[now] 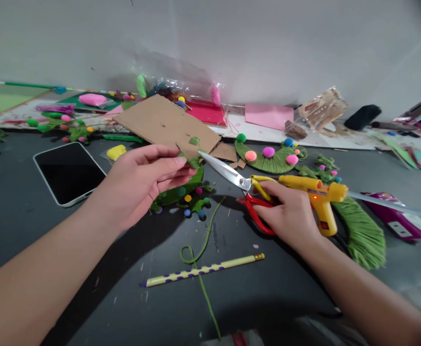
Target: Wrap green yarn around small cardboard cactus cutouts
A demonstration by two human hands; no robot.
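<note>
My left hand point(134, 182) pinches a small cardboard piece wrapped in green yarn point(195, 162) between thumb and fingers. In my right hand point(291, 211) are scissors point(228, 172) with red and yellow handles. Their silver blades look nearly closed, and the tip meets the wrapped piece or lies just in front of it; I cannot tell which. Behind and below my left fingers is a green leafy shape with coloured pompoms point(198, 205), partly hidden. A strand of green yarn point(208, 235) curls down the table and crosses a spotted pencil point(203, 270).
A yellow glue gun point(313, 187) with a lit red light lies beyond my right hand. Around it are a green yarn arc with pompoms point(273, 158), another yarn arc point(363, 233) and a purple package point(399, 216). A phone point(69, 173) and a cardboard sheet point(160, 120) lie leftward.
</note>
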